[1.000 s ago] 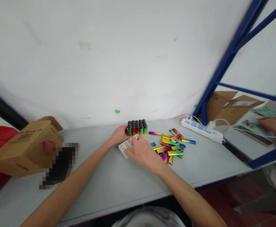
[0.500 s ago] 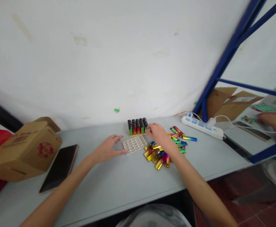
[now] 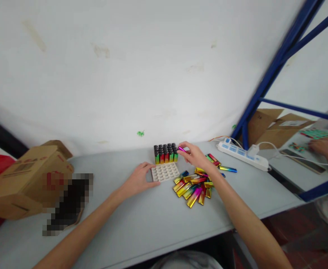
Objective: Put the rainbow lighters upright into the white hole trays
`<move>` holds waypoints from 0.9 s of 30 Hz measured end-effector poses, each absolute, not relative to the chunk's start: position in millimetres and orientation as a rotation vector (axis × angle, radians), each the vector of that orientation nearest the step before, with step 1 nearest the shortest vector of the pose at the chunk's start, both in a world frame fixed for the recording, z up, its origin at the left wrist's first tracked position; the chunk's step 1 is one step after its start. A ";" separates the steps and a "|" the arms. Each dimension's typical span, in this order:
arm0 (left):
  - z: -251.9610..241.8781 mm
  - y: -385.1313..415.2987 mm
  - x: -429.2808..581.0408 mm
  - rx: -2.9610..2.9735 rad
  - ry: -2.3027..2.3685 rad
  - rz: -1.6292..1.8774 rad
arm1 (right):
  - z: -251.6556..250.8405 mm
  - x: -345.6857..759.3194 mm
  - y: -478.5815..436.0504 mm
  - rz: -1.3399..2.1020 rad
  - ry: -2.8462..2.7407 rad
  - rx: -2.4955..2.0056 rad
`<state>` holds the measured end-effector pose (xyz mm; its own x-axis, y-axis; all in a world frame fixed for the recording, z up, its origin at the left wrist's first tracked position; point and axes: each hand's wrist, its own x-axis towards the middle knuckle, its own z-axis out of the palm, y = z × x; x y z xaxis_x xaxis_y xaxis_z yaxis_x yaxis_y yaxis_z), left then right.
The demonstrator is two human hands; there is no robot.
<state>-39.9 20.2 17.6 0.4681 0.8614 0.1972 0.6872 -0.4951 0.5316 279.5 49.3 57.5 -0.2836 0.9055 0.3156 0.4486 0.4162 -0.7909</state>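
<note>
My left hand (image 3: 138,180) spans the left end of a white tray (image 3: 165,172) with rows of small slots, fingers at its far corner and thumb at its near corner. Between the fingertips of my right hand (image 3: 191,154) is a shiny purple lighter (image 3: 182,150), partly covered by the fingers. It is raised just right of a block of upright lighters (image 3: 166,154) with black tops and red, green and yellow bodies. That block stands directly behind the tray. Beneath my right forearm lies a loose pile of shiny metallic lighters (image 3: 192,188) in gold and rainbow colours.
A white power strip (image 3: 244,155) with cables lies at the back right, beside a blue metal frame (image 3: 264,89). Leftward are a cardboard box (image 3: 26,175) and a dark flat device (image 3: 68,205), partly pixelated. Beyond the frame, another person's hands (image 3: 325,145) work at a table.
My left hand has closed in on the tray's left end. My right hand now shows a purple lighter at its fingertips, beside the block. The whole view has shifted slightly.
</note>
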 end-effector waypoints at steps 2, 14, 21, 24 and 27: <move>13.1 19.9 -40.0 2.343 1.303 0.678 | 57.3 267.6 43.1 0.878 -1.853 -1.019; 0.2 22.7 -44.7 2.343 1.371 0.775 | 39.8 213.6 8.8 0.627 -1.775 -1.223; 0.9 20.0 -43.6 2.336 1.349 0.745 | 37.4 215.3 12.4 0.524 -1.696 -1.343; 1.7 17.7 -43.4 2.341 1.361 0.744 | 38.8 216.6 11.0 0.494 -1.690 -1.343; 2.2 15.8 -43.9 2.360 1.371 0.744 | 41.9 218.4 8.4 0.461 -1.709 -1.320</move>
<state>-43.9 15.8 2.2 0.4069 0.8698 0.2790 0.7082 -0.4933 0.5051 218.4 8.4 41.9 -0.0251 0.9059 0.4227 0.5705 0.3602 -0.7381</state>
